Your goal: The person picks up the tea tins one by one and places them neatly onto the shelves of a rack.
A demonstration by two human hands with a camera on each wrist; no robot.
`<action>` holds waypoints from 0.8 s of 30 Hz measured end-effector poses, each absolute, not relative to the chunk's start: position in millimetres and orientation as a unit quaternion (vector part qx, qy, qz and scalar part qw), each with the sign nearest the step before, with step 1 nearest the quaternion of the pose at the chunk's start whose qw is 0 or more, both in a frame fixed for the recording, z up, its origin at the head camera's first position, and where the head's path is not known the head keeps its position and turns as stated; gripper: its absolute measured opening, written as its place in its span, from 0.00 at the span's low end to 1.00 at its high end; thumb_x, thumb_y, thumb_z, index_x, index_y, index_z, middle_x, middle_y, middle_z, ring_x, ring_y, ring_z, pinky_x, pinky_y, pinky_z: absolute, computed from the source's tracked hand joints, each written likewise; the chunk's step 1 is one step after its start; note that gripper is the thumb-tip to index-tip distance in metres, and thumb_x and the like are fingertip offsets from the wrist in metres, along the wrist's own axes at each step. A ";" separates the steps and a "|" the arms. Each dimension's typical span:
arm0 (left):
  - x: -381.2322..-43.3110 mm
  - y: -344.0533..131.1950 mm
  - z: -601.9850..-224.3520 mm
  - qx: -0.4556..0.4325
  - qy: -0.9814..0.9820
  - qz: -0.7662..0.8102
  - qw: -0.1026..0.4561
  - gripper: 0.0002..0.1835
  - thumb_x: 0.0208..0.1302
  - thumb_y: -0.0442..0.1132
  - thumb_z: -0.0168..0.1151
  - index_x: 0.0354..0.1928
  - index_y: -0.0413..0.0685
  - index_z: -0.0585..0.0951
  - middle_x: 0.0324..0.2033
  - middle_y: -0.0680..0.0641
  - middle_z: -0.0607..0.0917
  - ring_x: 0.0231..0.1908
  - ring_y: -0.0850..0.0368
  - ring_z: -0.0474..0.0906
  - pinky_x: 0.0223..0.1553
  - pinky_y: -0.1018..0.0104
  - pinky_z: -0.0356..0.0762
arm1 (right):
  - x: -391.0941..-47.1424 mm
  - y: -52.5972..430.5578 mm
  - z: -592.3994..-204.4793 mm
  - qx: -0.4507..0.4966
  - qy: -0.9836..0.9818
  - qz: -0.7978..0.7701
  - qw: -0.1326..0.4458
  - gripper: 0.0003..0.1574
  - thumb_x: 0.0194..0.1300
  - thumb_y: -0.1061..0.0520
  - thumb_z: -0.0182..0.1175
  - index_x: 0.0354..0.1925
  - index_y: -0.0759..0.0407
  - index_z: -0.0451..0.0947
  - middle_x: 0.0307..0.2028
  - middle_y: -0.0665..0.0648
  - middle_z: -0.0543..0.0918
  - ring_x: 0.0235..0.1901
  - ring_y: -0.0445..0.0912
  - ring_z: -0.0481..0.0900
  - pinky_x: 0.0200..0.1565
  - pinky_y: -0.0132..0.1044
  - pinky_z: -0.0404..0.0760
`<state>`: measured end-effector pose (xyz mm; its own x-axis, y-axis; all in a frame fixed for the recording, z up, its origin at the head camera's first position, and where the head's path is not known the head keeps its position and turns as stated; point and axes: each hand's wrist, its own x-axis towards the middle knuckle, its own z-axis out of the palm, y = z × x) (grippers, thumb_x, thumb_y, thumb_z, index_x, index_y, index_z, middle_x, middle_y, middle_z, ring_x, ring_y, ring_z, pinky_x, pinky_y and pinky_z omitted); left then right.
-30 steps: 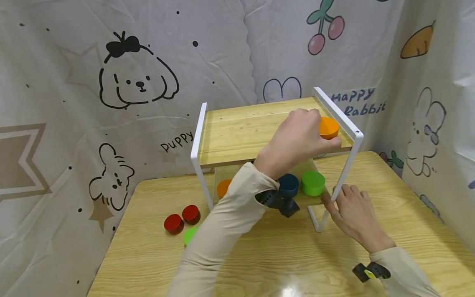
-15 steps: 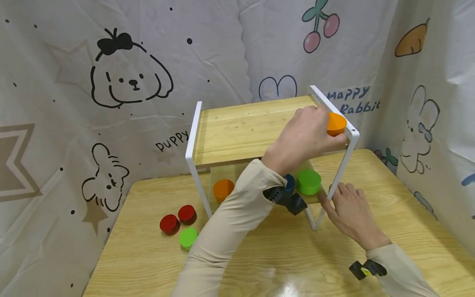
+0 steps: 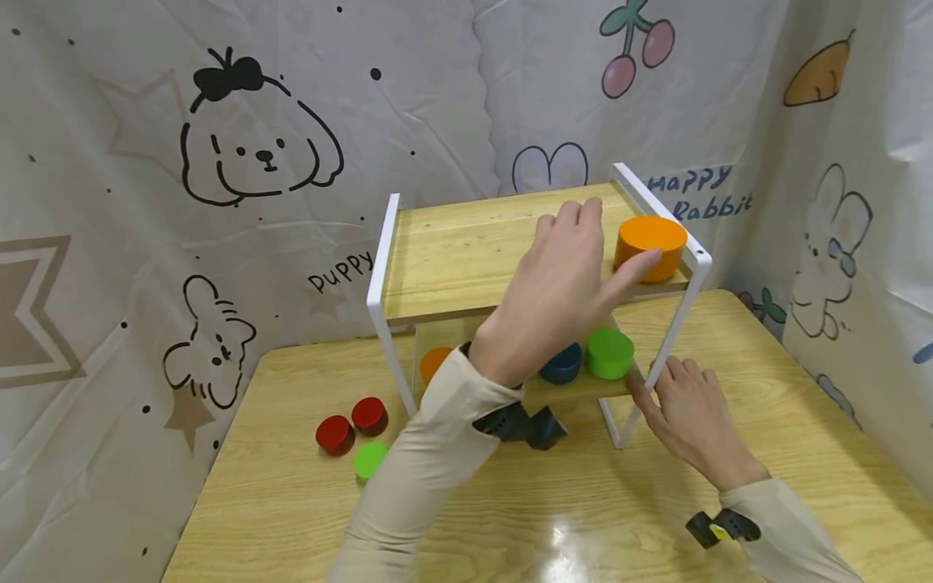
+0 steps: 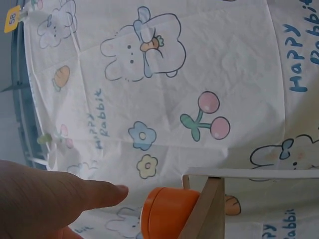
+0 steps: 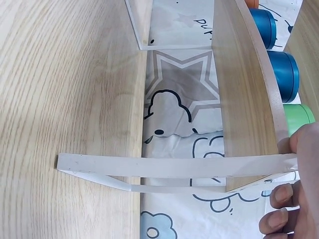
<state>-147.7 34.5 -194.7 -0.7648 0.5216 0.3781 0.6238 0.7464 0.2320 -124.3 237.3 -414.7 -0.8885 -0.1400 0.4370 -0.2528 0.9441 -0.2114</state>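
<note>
On the upper board of a two-tier shelf rack (image 3: 452,255), near its right end, stands an orange round tub (image 3: 651,249) with a lid-like seam. My left hand (image 3: 550,287) hovers just left of it, fingers extended, thumb reaching across in front of the tub. In the left wrist view, a gap shows between a straight finger (image 4: 107,193) and the tub. My right hand (image 3: 692,413) holds the rack's right white leg (image 3: 663,348), thumb by the lower board's edge and fingers on the outer side. The right wrist view shows those fingers (image 5: 281,219) curled.
The lower board carries a green tub (image 3: 610,354), blue tubs (image 5: 286,77) and another orange tub (image 3: 435,364), partly hidden by my left arm. Two red discs (image 3: 335,436) and a light green one (image 3: 370,460) lie on the table left of the rack. Printed cloth (image 3: 437,97) hangs behind.
The orange tub shifted right along the upper board to its right end. My left hand then let go of it and drew back left, fingers straightening. My right hand stayed at the leg.
</note>
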 end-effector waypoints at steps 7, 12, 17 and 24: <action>-123.2 -2.8 -216.6 -0.330 -0.897 -0.199 0.215 0.33 0.69 0.53 0.55 0.63 0.32 0.69 0.56 0.38 0.76 0.54 0.45 0.71 0.57 0.62 0.70 | -124.0 236.8 -414.2 0.090 -0.967 0.142 0.193 0.23 0.74 0.44 0.46 0.28 0.57 0.72 0.26 0.55 0.70 0.30 0.54 0.69 0.31 0.44 0.60; -111.7 -25.2 -230.2 -0.350 -0.873 -0.245 0.236 0.29 0.67 0.48 0.59 0.59 0.31 0.72 0.50 0.40 0.79 0.51 0.48 0.73 0.53 0.62 0.73 | -125.2 236.5 -414.9 0.092 -0.965 0.145 0.200 0.24 0.75 0.44 0.45 0.27 0.57 0.72 0.26 0.56 0.72 0.30 0.55 0.70 0.31 0.45 0.61; -105.6 -43.2 -244.5 -0.349 -0.861 -0.268 0.253 0.25 0.66 0.45 0.61 0.56 0.32 0.74 0.46 0.42 0.80 0.48 0.50 0.74 0.50 0.62 0.74 | -125.6 236.2 -415.9 0.094 -0.964 0.147 0.200 0.25 0.75 0.44 0.44 0.28 0.58 0.73 0.26 0.55 0.71 0.29 0.54 0.69 0.30 0.43 0.60; -100.2 -71.1 -282.2 -0.322 -0.857 -0.310 0.258 0.15 0.63 0.40 0.64 0.47 0.37 0.79 0.39 0.46 0.81 0.40 0.55 0.76 0.41 0.65 0.77 | -125.2 236.2 -415.5 0.093 -0.964 0.148 0.199 0.25 0.75 0.44 0.44 0.28 0.58 0.73 0.27 0.56 0.73 0.30 0.55 0.69 0.31 0.43 0.60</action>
<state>-100.2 -71.1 -282.2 -0.6601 0.3910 0.6414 0.7109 0.6009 0.3653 -125.2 236.2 -415.5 -0.9039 -0.1208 0.4104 -0.2383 0.9389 -0.2485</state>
